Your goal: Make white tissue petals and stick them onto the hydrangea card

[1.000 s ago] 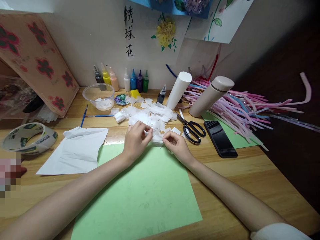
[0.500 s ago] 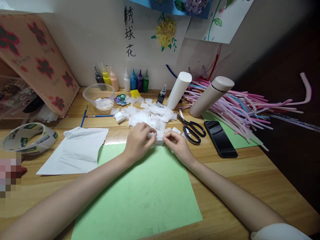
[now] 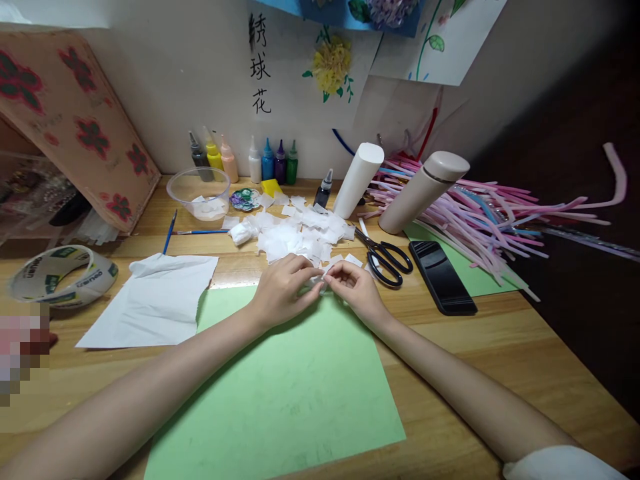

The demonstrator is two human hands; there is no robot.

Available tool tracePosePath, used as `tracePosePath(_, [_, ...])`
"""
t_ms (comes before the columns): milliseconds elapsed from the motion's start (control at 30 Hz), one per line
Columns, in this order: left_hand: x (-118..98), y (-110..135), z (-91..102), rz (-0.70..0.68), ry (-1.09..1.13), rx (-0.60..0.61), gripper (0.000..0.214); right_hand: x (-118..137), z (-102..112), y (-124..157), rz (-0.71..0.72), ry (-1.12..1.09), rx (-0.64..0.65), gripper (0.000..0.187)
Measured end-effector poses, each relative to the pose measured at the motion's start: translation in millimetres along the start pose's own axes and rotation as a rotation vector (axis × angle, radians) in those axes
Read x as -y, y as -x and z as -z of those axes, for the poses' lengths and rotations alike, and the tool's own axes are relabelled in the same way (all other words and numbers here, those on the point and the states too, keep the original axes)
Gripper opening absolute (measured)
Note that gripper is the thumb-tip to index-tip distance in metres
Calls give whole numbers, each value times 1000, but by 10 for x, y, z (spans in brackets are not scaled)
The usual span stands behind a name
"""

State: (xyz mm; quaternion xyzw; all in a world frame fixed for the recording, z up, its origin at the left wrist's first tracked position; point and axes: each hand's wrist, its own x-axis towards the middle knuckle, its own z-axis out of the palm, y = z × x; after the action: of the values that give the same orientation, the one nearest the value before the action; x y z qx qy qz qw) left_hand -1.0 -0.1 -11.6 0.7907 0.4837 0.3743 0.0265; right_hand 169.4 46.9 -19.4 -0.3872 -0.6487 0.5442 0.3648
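Little white paper (image 3: 321, 281) is pinched by the left hand (image 3: 281, 291) and right hand (image 3: 353, 288), close together at the green sheet's (image 3: 280, 387) top edge, getting squeezed small; it looks thin, so it needs soft fingers.

This is a craft corner, set up against a wall. The wooden desk (image 3: 500, 347) is crowded with making things: a row of small paint bottles (image 3: 267, 163), a palette (image 3: 245, 199), a blue brush (image 3: 169, 232), scissors (image 3: 385, 257), a tape roll (image 3: 63, 277), a heap of pink pipe cleaners (image 3: 480, 207), cut white paper squares (image 3: 300, 230) and a green sheet (image 3: 290, 387). Handmade flower pictures (image 3: 330, 63) hang on the wall above.
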Motion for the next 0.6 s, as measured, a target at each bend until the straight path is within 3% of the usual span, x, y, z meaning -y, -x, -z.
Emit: tracePosePath(600, [0, -4, -6, 52, 60, -25, 14, 39, 11, 24, 66, 116, 73, 14])
